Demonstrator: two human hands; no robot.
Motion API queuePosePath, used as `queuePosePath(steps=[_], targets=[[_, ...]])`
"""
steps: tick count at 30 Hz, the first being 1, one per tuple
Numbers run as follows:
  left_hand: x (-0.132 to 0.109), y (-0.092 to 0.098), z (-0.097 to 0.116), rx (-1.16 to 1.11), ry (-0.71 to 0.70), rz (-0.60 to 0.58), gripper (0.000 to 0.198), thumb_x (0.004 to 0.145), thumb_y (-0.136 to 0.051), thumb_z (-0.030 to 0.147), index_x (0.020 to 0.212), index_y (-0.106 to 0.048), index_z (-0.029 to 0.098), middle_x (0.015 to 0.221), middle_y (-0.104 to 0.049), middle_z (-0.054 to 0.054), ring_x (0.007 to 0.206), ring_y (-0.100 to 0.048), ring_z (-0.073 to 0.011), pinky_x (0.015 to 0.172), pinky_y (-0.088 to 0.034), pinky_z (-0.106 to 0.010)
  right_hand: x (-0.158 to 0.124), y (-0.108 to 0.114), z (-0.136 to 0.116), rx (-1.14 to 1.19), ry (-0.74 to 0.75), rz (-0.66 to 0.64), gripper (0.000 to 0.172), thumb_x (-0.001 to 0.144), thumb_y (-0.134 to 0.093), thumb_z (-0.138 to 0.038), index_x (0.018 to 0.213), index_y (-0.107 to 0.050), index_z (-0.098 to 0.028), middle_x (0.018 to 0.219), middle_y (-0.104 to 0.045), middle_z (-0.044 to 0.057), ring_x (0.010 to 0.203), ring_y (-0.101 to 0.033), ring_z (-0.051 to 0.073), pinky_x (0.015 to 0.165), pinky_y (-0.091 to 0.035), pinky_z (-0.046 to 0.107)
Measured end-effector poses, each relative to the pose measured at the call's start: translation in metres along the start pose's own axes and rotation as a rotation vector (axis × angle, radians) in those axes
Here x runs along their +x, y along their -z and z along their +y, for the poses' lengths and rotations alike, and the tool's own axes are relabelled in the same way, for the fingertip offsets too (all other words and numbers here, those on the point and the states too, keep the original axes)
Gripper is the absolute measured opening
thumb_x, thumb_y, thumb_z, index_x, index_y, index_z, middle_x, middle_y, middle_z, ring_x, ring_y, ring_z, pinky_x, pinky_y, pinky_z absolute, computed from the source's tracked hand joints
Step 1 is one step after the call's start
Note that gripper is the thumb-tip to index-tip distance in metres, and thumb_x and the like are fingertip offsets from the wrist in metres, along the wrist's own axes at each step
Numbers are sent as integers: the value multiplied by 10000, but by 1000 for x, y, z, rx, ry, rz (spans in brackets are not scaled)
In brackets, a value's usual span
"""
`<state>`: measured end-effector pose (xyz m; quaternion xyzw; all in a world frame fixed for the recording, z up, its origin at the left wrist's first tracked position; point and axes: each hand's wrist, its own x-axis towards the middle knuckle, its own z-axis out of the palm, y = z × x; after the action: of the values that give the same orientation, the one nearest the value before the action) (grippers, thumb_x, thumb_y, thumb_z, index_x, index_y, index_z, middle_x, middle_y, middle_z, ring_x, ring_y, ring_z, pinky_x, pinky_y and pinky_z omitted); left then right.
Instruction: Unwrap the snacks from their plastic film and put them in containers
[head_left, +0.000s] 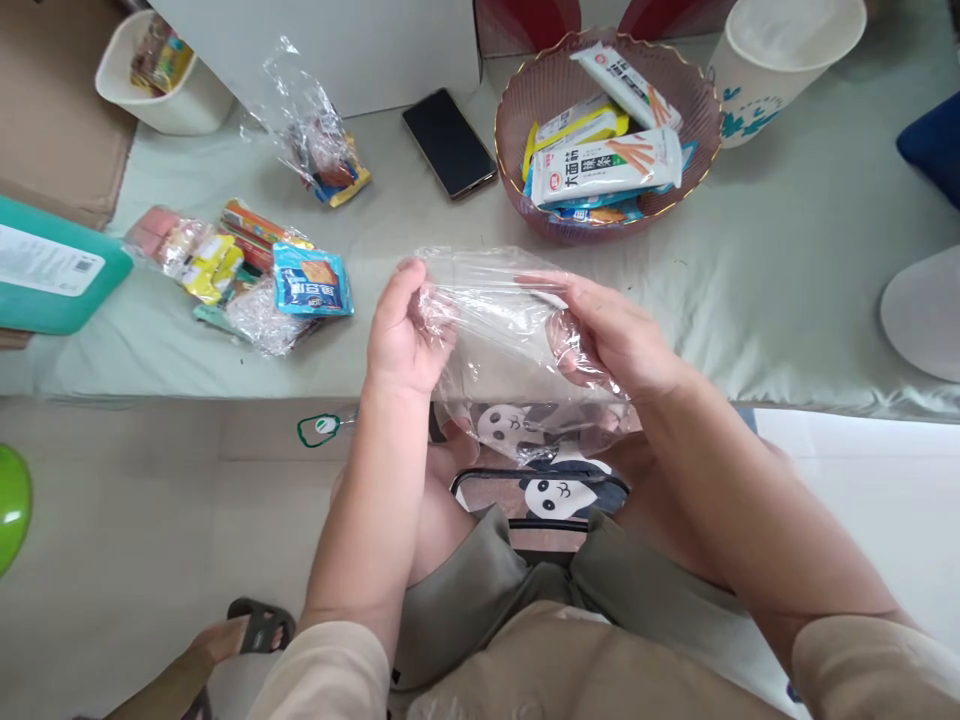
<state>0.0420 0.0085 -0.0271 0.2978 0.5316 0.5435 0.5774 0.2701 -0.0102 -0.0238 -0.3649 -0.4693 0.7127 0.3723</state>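
Left hand (405, 340): grip closed, thumb and curled fingers pinching the left edge of a clear plastic bag (502, 325). Right hand (611, 340): grip also closed on the bag at its right edge, fingers showing through the film. Cannot tell whether they sit inside the bag's mouth or only behind the film. The bag spans the two grips with its long axis running left to right. Its upper edge is pulled fairly taut and the slack body hangs down from both grips toward the lap. It looks empty. Both hands touch it, so neither is nearer. Directly below the grips, partly behind the hanging film, a panda-print bag (559, 490) rests on the lap. Beyond the grips is the counter (750, 290), covered in pale green cloth. Ahead of the right grip stands a ribbed pinkish basket (525, 100) holding long snack packs (607, 165). Ahead, roughly between the grips, a dark phone (448, 143) lies face up. Near the left grip, to its left, is a loose pile of small snack packets (240, 270). Farther ahead on that side lies a second crumpled clear bag (311, 135) with a few packets in it. Well apart: a white bin (172, 105) far ahead-left, a white cup (780, 70) far ahead-right, and a teal box (45, 270) at the far left.
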Motion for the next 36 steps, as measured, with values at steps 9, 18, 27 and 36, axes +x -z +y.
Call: queuePosePath(steps=[9, 18, 27, 36], targets=[[-18, -17, 2, -72, 333, -279, 782, 818, -452, 902, 930, -742, 184, 987, -787, -114, 945, -768, -268, 750, -635, -376, 4, -2, 5, -78, 103, 128, 633, 922, -573, -768, 1337, -683, -303, 518, -517, -69, 366, -404, 87, 393, -325, 234], [-26, -12, 2, 189, 121, -466, 324, 731, -870, 484, 836, -796, 186, 898, -822, -63, 840, -783, -183, 746, -617, -262, 16, 11, 16, -82, 182, 402, 576, 881, -600, -802, 1051, -711, -262, 618, -551, -41, 445, -486, 102, 439, -394, 260], [-27, -6, 6, 299, -250, -140, 152, 770, -830, 412, 748, -793, 266, 953, -767, -33, 1091, -688, -222, 895, -577, -341, 12, 0, 5, -1, 202, 271, 715, 699, -616, -937, 903, -649, -252, 604, -536, -38, 483, -478, 109, 497, -411, 291], [-33, 10, 17, 555, -444, -149, 245, 768, -827, 514, 861, -793, 290, 1500, -590, 8, 1632, -181, -358, 1230, -391, -533, 9, -6, 6, -182, 358, 296, 451, 814, -790, -660, 722, -646, -242, 634, -521, -32, 597, -434, 112, 583, -378, 275]])
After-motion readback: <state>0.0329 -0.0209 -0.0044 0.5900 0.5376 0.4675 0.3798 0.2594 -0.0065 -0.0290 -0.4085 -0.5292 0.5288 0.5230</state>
